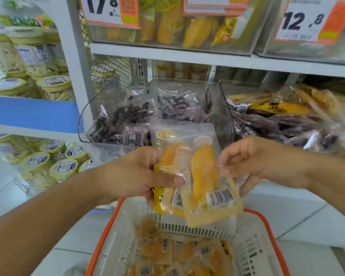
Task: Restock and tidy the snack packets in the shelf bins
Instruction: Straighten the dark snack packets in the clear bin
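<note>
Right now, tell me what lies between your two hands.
In the head view, the yellow snack packets fill the gap: the left hand grips their left side and the right hand pinches their right edge, above the basket.

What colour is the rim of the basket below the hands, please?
Orange, around a white basket; the head view shows it.

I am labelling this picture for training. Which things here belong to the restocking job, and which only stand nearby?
Job:
- yellow packets, held in left hand and right hand
- basket with more yellow packets
- clear bin of dark packets
- right bin of mixed packets

Nearby:
- jars on the left shelves
- price cards
</note>
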`<move>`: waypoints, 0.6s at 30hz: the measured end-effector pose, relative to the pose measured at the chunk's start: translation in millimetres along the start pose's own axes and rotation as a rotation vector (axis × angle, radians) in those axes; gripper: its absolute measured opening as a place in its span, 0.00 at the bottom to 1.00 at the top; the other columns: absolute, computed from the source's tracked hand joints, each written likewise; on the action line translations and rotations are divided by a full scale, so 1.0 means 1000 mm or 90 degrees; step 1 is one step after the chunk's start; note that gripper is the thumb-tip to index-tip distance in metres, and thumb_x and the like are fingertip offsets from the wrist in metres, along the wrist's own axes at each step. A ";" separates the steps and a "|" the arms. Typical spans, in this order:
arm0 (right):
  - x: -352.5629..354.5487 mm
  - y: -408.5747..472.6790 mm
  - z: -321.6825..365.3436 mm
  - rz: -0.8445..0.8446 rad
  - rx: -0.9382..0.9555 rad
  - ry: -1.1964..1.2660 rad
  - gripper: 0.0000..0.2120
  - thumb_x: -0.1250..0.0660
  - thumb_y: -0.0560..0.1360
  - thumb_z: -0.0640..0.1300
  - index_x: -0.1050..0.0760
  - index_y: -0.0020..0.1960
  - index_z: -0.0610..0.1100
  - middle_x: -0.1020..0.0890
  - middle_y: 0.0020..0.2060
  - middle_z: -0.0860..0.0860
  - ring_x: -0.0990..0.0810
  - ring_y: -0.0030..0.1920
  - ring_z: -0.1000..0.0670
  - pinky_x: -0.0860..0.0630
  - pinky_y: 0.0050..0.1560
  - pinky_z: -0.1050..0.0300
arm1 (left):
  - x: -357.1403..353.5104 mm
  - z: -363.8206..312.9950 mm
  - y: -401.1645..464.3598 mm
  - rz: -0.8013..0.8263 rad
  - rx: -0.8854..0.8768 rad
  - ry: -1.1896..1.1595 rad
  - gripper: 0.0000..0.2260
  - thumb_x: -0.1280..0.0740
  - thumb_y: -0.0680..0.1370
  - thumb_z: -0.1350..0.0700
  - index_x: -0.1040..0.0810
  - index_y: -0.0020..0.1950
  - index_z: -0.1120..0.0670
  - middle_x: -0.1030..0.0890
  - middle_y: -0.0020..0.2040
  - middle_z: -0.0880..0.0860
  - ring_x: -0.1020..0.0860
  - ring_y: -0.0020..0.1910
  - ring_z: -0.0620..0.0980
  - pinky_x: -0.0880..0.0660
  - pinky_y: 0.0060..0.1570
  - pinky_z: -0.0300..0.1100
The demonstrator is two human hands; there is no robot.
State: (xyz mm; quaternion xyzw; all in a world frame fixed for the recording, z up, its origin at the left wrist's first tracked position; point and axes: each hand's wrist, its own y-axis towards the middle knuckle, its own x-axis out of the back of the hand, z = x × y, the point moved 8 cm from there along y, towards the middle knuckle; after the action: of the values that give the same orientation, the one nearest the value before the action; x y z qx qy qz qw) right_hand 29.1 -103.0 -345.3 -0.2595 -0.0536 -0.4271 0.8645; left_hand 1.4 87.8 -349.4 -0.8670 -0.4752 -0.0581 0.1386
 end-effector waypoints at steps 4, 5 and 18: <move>-0.021 0.008 -0.024 0.025 -0.061 -0.331 0.07 0.30 0.79 0.44 0.17 0.45 0.42 0.14 0.39 0.46 0.14 0.43 0.46 0.17 0.39 0.53 | -0.010 0.037 0.002 0.094 0.114 0.309 0.09 0.31 0.79 0.53 0.21 0.51 0.59 0.20 0.43 0.56 0.20 0.38 0.50 0.20 0.38 0.44; -0.024 0.013 -0.027 0.011 -0.066 -0.486 0.10 0.32 0.79 0.47 0.17 0.44 0.43 0.15 0.38 0.46 0.15 0.41 0.48 0.17 0.40 0.53 | -0.016 0.050 0.002 0.126 0.149 0.445 0.11 0.34 0.81 0.49 0.21 0.56 0.56 0.20 0.50 0.54 0.21 0.46 0.50 0.21 0.45 0.43; -0.049 0.163 0.094 0.097 0.132 -0.704 0.07 0.29 0.77 0.48 0.17 0.50 0.45 0.21 0.36 0.57 0.24 0.39 0.54 0.28 0.44 0.57 | 0.091 0.021 0.022 -0.170 0.067 0.807 0.30 0.55 0.79 0.31 0.39 0.78 0.42 0.47 0.80 0.43 0.52 0.79 0.45 0.48 0.75 0.49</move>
State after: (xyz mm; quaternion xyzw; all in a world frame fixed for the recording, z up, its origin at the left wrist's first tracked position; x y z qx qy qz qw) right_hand 135.2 59.3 -345.6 -0.3612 -0.5210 -0.1570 0.7573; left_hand 68.2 156.0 -352.1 -0.5900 -0.4071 -0.5520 0.4261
